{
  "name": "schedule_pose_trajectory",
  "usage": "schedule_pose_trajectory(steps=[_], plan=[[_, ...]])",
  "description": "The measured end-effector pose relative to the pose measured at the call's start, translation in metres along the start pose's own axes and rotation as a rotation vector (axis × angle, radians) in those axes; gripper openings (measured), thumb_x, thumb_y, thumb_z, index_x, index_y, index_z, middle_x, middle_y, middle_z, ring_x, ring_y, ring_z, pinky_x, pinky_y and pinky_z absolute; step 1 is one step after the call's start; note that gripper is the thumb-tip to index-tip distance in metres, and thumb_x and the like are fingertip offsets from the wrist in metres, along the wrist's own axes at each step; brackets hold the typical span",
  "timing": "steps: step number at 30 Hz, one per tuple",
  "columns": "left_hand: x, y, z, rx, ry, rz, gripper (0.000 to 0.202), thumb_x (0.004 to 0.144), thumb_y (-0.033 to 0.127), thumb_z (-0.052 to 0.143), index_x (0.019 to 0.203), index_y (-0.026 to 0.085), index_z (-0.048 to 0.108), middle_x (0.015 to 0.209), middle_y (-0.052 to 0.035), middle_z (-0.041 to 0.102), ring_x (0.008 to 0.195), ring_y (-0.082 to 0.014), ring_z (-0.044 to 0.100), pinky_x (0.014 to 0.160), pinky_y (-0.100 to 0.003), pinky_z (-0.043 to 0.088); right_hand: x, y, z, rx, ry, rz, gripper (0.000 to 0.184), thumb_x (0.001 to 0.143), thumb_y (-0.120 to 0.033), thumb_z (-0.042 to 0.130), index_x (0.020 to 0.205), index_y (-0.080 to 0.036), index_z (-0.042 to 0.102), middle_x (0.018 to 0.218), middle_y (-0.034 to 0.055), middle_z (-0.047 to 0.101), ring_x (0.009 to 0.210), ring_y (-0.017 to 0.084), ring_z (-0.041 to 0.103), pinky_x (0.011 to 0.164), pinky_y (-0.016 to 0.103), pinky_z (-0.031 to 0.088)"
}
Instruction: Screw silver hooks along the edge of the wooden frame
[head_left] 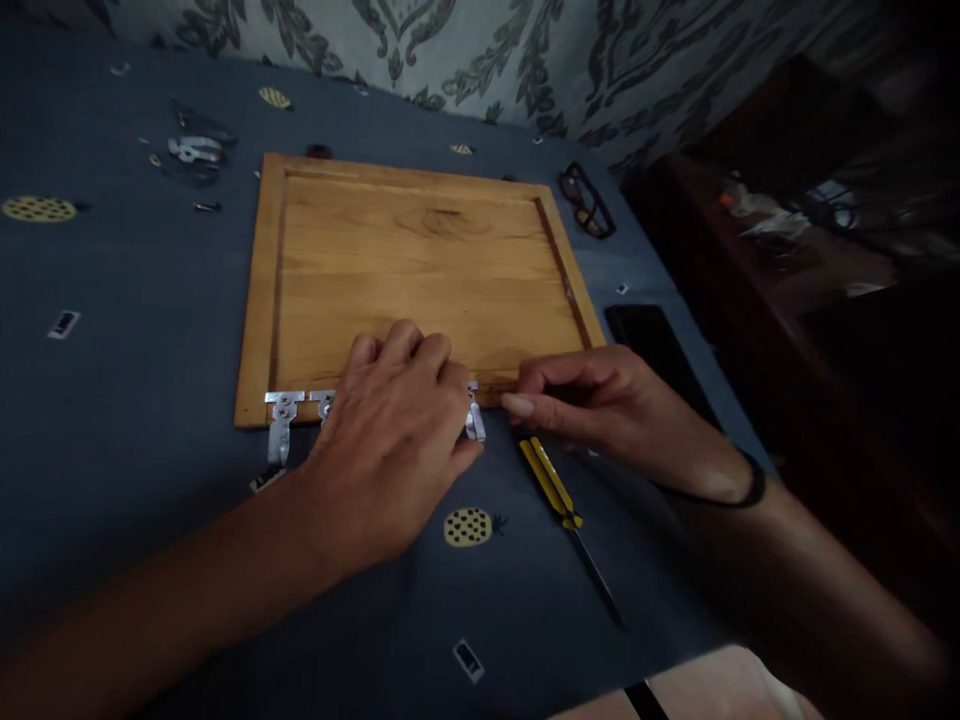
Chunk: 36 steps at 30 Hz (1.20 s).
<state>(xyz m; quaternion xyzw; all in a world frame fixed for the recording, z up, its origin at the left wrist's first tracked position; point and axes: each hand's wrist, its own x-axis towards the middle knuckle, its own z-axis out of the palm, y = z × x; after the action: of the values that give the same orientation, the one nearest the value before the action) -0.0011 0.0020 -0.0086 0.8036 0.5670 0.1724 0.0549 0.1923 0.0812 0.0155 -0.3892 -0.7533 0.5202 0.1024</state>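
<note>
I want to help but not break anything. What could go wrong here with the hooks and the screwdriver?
The left hand hides some of the metal hooks on the wooden panel's near edge, so a finger might get scratched. The yellow-handled screwdriver lies loose beside the right hand; a nudge could roll it away. The eyeglasses by the panel's far corner could get bumped.

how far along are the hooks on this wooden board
One silver metal hook looks fixed on the near edge of the light wooden panel, a second beside it. The left hand covers a third hook while the right hand pinches beside it. The yellow-handled screwdriver lies untouched; loose metal parts wait far left.
</note>
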Motion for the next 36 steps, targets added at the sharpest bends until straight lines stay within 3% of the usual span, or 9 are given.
schedule_pose_trajectory(steps=[3, 8, 15, 18, 20, 24, 29, 31, 36], plan=[[0.000, 0.000, -0.001, 0.006, -0.020, -0.013, 0.021, 0.089, 0.036, 0.076, 0.094, 0.016, 0.070, 0.097, -0.0093, 0.067, 0.104, -0.0321, 0.057, 0.086, -0.047, 0.046, -0.025, 0.008, 0.002, -0.263, 0.132, 0.008, 0.046, 0.088, -0.062, 0.071, 0.071, -0.019, 0.066, 0.058, -0.0009, 0.059, 0.054, 0.010, 0.050, 0.050, 0.025, 0.037], [0.000, -0.001, -0.002, 0.022, -0.048, -0.013, 0.024, 0.088, 0.037, 0.078, 0.095, 0.016, 0.071, 0.100, -0.0099, 0.068, 0.106, -0.0328, 0.057, 0.088, -0.047, 0.046, -0.055, 0.029, 0.006, -0.413, 0.160, 0.078, 0.044, 0.085, -0.067, 0.071, 0.086, -0.023, 0.066, 0.065, 0.0024, 0.064, 0.054, 0.016, 0.055, 0.047, 0.029, 0.038], [0.002, 0.000, -0.008, 0.016, -0.121, -0.054, 0.026, 0.087, 0.036, 0.080, 0.100, 0.014, 0.072, 0.105, -0.0099, 0.069, 0.108, -0.0327, 0.057, 0.089, -0.046, 0.045, -0.063, 0.040, 0.011, -0.324, 0.190, 0.049, 0.033, 0.091, -0.053, 0.067, 0.081, -0.022, 0.067, 0.053, -0.0032, 0.050, 0.046, 0.011, 0.042, 0.043, 0.025, 0.030], [0.002, 0.001, -0.009, 0.017, -0.119, -0.061, 0.026, 0.087, 0.037, 0.079, 0.099, 0.015, 0.072, 0.106, -0.0096, 0.069, 0.109, -0.0325, 0.056, 0.089, -0.046, 0.045, -0.064, 0.032, 0.011, -0.140, 0.205, 0.122, 0.040, 0.084, -0.059, 0.073, 0.079, -0.021, 0.064, 0.051, -0.0056, 0.045, 0.046, 0.009, 0.038, 0.042, 0.024, 0.029], [0.001, 0.001, -0.009, 0.021, -0.110, -0.063, 0.026, 0.087, 0.037, 0.080, 0.099, 0.015, 0.072, 0.106, -0.0097, 0.068, 0.108, -0.0325, 0.056, 0.088, -0.046, 0.045, -0.063, 0.023, 0.010, 0.010, 0.240, 0.149, 0.046, 0.076, -0.063, 0.080, 0.080, -0.020, 0.063, 0.057, -0.0047, 0.050, 0.049, 0.009, 0.044, 0.043, 0.023, 0.035], [0.000, 0.000, -0.009, 0.022, -0.101, -0.054, 0.026, 0.089, 0.037, 0.079, 0.099, 0.015, 0.072, 0.104, -0.0092, 0.068, 0.105, -0.0312, 0.055, 0.087, -0.044, 0.045, -0.061, 0.002, 0.009, 0.137, 0.485, -0.003, 0.044, 0.076, -0.052, 0.086, 0.104, -0.020, 0.070, 0.067, -0.0031, 0.060, 0.048, 0.009, 0.052, 0.042, 0.024, 0.044], [0.000, -0.001, -0.009, 0.020, -0.101, -0.054, 0.025, 0.088, 0.036, 0.080, 0.100, 0.015, 0.073, 0.104, -0.0091, 0.068, 0.107, -0.0318, 0.056, 0.088, -0.044, 0.044, -0.046, -0.019, 0.020, 0.105, 0.973, -0.429, 0.019, 0.086, -0.039, 0.082, 0.096, -0.024, 0.074, 0.080, 0.0010, 0.068, 0.047, 0.010, 0.053, 0.042, 0.031, 0.048], [0.001, 0.000, -0.009, 0.016, -0.106, -0.053, 0.024, 0.088, 0.036, 0.080, 0.099, 0.015, 0.073, 0.103, -0.0089, 0.067, 0.106, -0.0314, 0.056, 0.087, -0.044, 0.044, -0.038, -0.024, 0.027, 0.093, 1.023, -0.497, 0.016, 0.088, -0.040, 0.080, 0.095, -0.027, 0.072, 0.091, 0.0019, 0.071, 0.053, 0.013, 0.058, 0.045, 0.033, 0.052], [0.001, 0.000, -0.010, 0.017, -0.098, -0.051, 0.023, 0.087, 0.036, 0.080, 0.097, 0.016, 0.072, 0.100, -0.0083, 0.067, 0.102, -0.0299, 0.055, 0.085, -0.042, 0.044, -0.024, -0.024, 0.042, 0.060, 0.962, -0.514, 0.019, 0.091, -0.042, 0.077, 0.098, -0.029, 0.065, 0.099, 0.0001, 0.070, 0.059, 0.012, 0.064, 0.049, 0.029, 0.054]])
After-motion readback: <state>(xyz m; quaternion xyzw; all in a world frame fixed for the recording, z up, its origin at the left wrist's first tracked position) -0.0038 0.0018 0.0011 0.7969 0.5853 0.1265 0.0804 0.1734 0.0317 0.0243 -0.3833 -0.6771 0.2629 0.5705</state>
